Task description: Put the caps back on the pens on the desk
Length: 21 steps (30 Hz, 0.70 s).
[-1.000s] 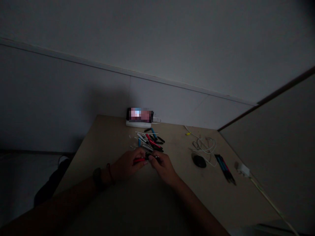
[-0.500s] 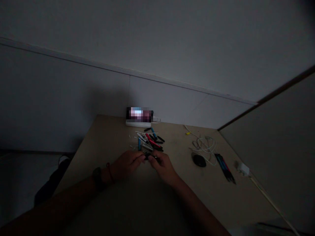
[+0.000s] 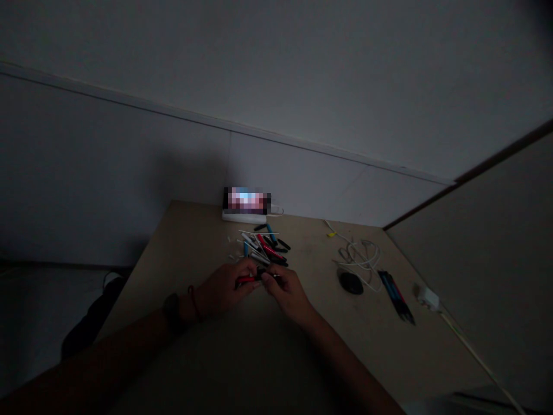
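Observation:
My left hand has its thumb and fingers around a red and black pen part, close to the front of a loose pile. My right hand pinches the black end of a pen piece, right beside the left fingertips. Whether the red and black pieces are joined cannot be made out in the dim light. Just beyond both hands lies the pile of pen parts, with red, blue, white and black pieces crossing one another on the table.
A lit phone leans on a white stand by the wall. On the right are a coiled white cable, a black mouse, a row of pens and a white plug with its cord.
The red part now shows between my left thumb and fingers, which have spread around it. My right hand keeps nearly the same place and grip.

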Each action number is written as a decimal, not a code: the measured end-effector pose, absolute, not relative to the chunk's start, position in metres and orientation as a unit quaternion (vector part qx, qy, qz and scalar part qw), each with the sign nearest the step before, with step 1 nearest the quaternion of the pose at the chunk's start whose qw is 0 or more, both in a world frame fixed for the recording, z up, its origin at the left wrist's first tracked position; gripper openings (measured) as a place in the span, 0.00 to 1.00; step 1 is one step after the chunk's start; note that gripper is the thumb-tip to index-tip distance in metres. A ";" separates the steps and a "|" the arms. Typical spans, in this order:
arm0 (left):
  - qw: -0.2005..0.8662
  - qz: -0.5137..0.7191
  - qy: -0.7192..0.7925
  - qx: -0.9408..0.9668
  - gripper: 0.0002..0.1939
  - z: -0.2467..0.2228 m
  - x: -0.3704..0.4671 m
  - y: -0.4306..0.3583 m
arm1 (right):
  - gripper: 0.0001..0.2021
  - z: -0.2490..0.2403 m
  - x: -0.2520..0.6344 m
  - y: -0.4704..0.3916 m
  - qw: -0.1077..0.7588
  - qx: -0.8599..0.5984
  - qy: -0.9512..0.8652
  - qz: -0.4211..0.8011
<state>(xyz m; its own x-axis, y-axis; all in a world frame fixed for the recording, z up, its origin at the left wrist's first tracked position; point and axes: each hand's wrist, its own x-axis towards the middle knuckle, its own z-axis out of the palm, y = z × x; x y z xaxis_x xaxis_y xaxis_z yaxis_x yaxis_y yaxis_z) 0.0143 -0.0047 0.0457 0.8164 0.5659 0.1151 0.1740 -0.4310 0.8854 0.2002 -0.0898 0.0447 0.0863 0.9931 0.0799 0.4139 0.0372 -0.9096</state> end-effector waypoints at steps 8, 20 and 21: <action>0.480 0.195 0.211 0.829 0.12 0.046 0.013 -0.003 | 0.21 0.046 0.200 -0.091 0.427 -0.610 -0.569 0.350; 0.477 0.210 0.231 0.822 0.10 0.044 0.015 -0.003 | 0.22 0.045 0.199 -0.090 0.434 -0.607 -0.567 0.347; 0.475 0.213 0.237 0.820 0.10 0.044 0.015 -0.004 | 0.23 0.045 0.199 -0.090 0.435 -0.608 -0.566 0.347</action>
<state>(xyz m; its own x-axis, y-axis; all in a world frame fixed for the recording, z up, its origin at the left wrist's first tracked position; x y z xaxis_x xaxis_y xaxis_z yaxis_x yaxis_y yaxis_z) 0.0149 -0.0036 0.0438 0.7972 0.5907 0.1246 0.1863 -0.4370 0.8799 0.1995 -0.0897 0.0448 0.1180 0.9905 0.0704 0.3880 0.0193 -0.9214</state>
